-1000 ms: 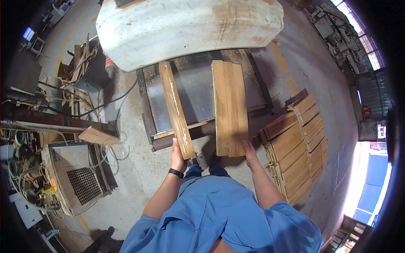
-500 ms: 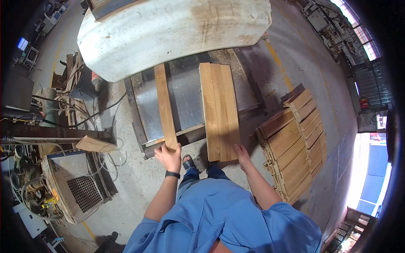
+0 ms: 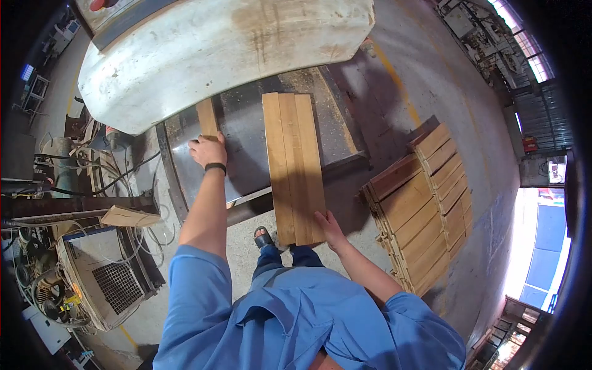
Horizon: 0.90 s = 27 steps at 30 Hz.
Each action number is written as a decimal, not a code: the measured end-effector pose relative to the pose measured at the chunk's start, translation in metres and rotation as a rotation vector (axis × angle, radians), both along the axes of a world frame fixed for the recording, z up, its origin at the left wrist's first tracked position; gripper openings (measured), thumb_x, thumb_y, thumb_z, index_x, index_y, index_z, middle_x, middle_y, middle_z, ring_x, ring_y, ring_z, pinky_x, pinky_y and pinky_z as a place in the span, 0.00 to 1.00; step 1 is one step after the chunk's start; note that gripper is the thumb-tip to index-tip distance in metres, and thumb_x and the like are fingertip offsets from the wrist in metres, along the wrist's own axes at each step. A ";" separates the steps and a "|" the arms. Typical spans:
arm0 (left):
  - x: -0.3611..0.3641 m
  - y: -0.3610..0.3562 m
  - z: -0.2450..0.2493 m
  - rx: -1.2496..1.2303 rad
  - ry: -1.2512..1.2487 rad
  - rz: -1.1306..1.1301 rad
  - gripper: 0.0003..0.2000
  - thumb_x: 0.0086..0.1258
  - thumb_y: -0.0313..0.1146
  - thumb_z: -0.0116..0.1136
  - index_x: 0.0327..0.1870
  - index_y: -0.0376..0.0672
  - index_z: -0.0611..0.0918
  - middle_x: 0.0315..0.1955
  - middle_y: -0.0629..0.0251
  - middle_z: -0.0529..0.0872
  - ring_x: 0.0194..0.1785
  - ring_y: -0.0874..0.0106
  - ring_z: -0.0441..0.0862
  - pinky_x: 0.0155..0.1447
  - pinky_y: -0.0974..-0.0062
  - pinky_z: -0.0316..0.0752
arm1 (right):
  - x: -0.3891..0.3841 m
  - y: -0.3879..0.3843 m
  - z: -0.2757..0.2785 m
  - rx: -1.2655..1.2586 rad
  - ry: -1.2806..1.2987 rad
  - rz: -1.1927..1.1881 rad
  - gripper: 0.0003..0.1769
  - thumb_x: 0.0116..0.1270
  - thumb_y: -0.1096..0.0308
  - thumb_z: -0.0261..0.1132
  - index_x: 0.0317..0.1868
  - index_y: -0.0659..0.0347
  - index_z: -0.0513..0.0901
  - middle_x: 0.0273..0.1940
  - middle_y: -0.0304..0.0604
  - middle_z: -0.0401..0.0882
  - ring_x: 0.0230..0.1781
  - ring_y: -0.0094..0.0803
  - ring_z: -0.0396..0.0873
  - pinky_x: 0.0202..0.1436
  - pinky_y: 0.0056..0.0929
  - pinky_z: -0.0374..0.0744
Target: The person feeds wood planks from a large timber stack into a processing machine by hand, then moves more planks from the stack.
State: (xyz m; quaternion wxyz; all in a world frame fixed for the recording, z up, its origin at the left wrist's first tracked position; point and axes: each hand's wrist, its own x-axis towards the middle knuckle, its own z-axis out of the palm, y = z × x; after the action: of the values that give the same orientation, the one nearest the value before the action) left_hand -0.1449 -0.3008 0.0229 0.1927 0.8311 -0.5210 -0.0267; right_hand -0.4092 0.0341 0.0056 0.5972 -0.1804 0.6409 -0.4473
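My left hand (image 3: 208, 151) reaches onto the metal table of a machine and is closed on the near end of a narrow wooden board (image 3: 207, 117). That board's far end passes out of sight beneath the machine's pale hood. To the right, three wooden boards (image 3: 292, 160) lie side by side on the table, their near ends jutting past its front edge. Near that overhanging end, my right hand (image 3: 331, 229) grips the boards' right edge; some of its fingers are hidden.
The pale, stained hood (image 3: 228, 55) spans the far side of the metal table (image 3: 243, 132). On the floor at right stands a stack of wooden boards (image 3: 419, 209). At left are a machine with a grille (image 3: 117, 287), hoses and a loose wooden piece (image 3: 131, 216).
My left hand has moved forward, sliding the narrow board farther under the hood. My right hand stays by the near end of the other boards. The view has shifted slightly.
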 end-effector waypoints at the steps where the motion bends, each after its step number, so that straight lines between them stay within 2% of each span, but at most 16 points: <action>1: -0.001 -0.005 0.006 0.084 0.009 0.031 0.33 0.61 0.57 0.71 0.57 0.38 0.81 0.60 0.47 0.73 0.63 0.47 0.74 0.63 0.52 0.74 | 0.000 0.000 0.002 0.018 -0.007 0.008 0.30 0.78 0.53 0.63 0.66 0.70 0.69 0.59 0.47 0.78 0.59 0.30 0.76 0.63 0.29 0.74; 4: -0.009 0.000 0.025 -0.019 -0.060 -0.005 0.38 0.60 0.58 0.73 0.66 0.42 0.76 0.63 0.47 0.72 0.65 0.48 0.72 0.64 0.52 0.72 | -0.002 -0.009 0.010 0.037 0.003 0.044 0.29 0.78 0.54 0.63 0.67 0.68 0.68 0.59 0.45 0.78 0.60 0.28 0.75 0.65 0.29 0.73; 5: -0.008 0.015 0.032 -0.126 -0.080 -0.141 0.42 0.61 0.58 0.72 0.71 0.40 0.70 0.64 0.44 0.72 0.65 0.46 0.71 0.67 0.51 0.69 | -0.005 -0.010 0.014 0.038 0.027 0.062 0.29 0.78 0.54 0.63 0.67 0.68 0.68 0.59 0.45 0.78 0.59 0.28 0.75 0.64 0.29 0.73; 7: -0.014 0.065 0.038 -0.210 0.068 -0.297 0.41 0.64 0.56 0.71 0.70 0.36 0.70 0.63 0.42 0.72 0.65 0.44 0.71 0.68 0.50 0.67 | -0.011 -0.010 0.016 0.028 0.039 0.080 0.30 0.78 0.54 0.64 0.67 0.68 0.68 0.59 0.45 0.78 0.58 0.27 0.75 0.63 0.29 0.74; 8: -0.021 0.102 0.041 -0.212 0.284 -0.353 0.40 0.66 0.55 0.70 0.67 0.31 0.71 0.62 0.38 0.73 0.66 0.40 0.69 0.70 0.48 0.65 | -0.014 -0.010 0.016 0.014 0.027 0.078 0.30 0.77 0.54 0.64 0.67 0.68 0.69 0.58 0.45 0.78 0.58 0.27 0.76 0.62 0.29 0.74; 9: -0.028 0.141 0.043 -0.122 0.507 -0.384 0.37 0.67 0.54 0.70 0.64 0.29 0.73 0.61 0.37 0.75 0.66 0.43 0.71 0.71 0.52 0.66 | -0.015 -0.010 0.016 0.001 0.014 0.077 0.30 0.77 0.54 0.64 0.67 0.68 0.69 0.58 0.45 0.78 0.57 0.27 0.76 0.62 0.29 0.75; 10: -0.036 0.179 0.044 -0.018 0.683 -0.397 0.36 0.67 0.52 0.71 0.64 0.29 0.74 0.58 0.42 0.79 0.63 0.52 0.76 0.67 0.57 0.71 | -0.015 -0.010 0.022 -0.012 0.025 0.082 0.32 0.76 0.53 0.66 0.66 0.69 0.68 0.58 0.48 0.79 0.57 0.29 0.77 0.62 0.31 0.75; 12: -0.054 0.236 0.049 0.398 1.300 -0.261 0.39 0.66 0.49 0.74 0.70 0.32 0.71 0.56 0.51 0.83 0.54 0.66 0.80 0.56 0.68 0.77 | -0.014 -0.011 0.042 -0.043 0.051 0.101 0.36 0.73 0.51 0.69 0.66 0.71 0.68 0.57 0.52 0.80 0.56 0.34 0.79 0.63 0.34 0.77; 13: -0.062 0.259 0.023 0.474 1.463 -0.274 0.38 0.67 0.46 0.74 0.71 0.33 0.70 0.58 0.52 0.83 0.56 0.68 0.82 0.58 0.70 0.79 | -0.013 -0.010 0.042 -0.057 0.097 0.104 0.37 0.72 0.51 0.70 0.66 0.71 0.68 0.57 0.52 0.80 0.56 0.34 0.79 0.63 0.34 0.77; 14: -0.078 0.280 0.016 0.324 1.294 -0.302 0.35 0.68 0.41 0.73 0.71 0.34 0.69 0.58 0.53 0.83 0.58 0.70 0.82 0.60 0.71 0.79 | -0.010 -0.007 0.040 -0.073 0.143 0.108 0.37 0.72 0.51 0.71 0.66 0.71 0.68 0.57 0.52 0.80 0.56 0.35 0.79 0.63 0.34 0.77; 16: -0.075 0.281 0.029 0.384 1.477 -0.250 0.34 0.69 0.37 0.72 0.71 0.34 0.68 0.59 0.53 0.83 0.58 0.69 0.83 0.60 0.72 0.80 | -0.004 -0.008 0.053 -0.114 0.237 0.131 0.38 0.70 0.51 0.72 0.66 0.72 0.68 0.58 0.53 0.81 0.58 0.36 0.80 0.63 0.35 0.77; 19: -0.069 0.301 0.023 0.226 1.614 -0.293 0.34 0.70 0.37 0.72 0.70 0.34 0.67 0.58 0.53 0.83 0.58 0.68 0.83 0.61 0.72 0.80 | 0.000 0.007 0.076 -0.170 0.391 0.192 0.40 0.68 0.50 0.73 0.67 0.72 0.69 0.58 0.56 0.81 0.60 0.41 0.80 0.63 0.37 0.77; 21: -0.067 0.308 0.024 0.203 1.558 -0.293 0.34 0.70 0.39 0.71 0.70 0.33 0.67 0.57 0.53 0.83 0.57 0.66 0.83 0.60 0.71 0.80 | 0.003 0.013 0.080 -0.227 0.510 0.247 0.41 0.68 0.49 0.73 0.67 0.72 0.68 0.59 0.58 0.81 0.61 0.44 0.81 0.63 0.39 0.78; 22: -0.064 0.309 0.025 0.188 1.530 -0.296 0.34 0.70 0.39 0.71 0.69 0.33 0.67 0.56 0.52 0.84 0.57 0.65 0.84 0.60 0.70 0.80 | 0.004 0.010 0.072 -0.203 0.509 0.268 0.42 0.68 0.47 0.72 0.67 0.71 0.68 0.59 0.60 0.81 0.61 0.46 0.81 0.63 0.40 0.78; 24: -0.065 0.301 -0.005 0.235 1.405 -0.228 0.35 0.70 0.41 0.72 0.69 0.32 0.66 0.56 0.50 0.84 0.57 0.62 0.84 0.60 0.68 0.80 | 0.004 0.002 0.050 -0.152 0.507 0.307 0.43 0.68 0.43 0.70 0.68 0.70 0.67 0.58 0.63 0.82 0.60 0.52 0.82 0.62 0.42 0.79; 27: -0.059 0.302 -0.011 0.295 1.176 -0.192 0.37 0.69 0.44 0.72 0.68 0.29 0.66 0.55 0.47 0.84 0.57 0.59 0.84 0.61 0.65 0.79 | 0.015 -0.022 0.068 0.234 0.775 0.485 0.44 0.68 0.39 0.68 0.67 0.68 0.67 0.58 0.61 0.82 0.60 0.53 0.82 0.61 0.44 0.78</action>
State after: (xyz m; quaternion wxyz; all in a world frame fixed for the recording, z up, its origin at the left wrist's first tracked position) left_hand -0.2035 0.0012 0.0121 0.3276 0.6446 -0.3907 -0.5697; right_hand -0.3940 0.0117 0.0741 0.4173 -0.4100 0.8022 -0.1193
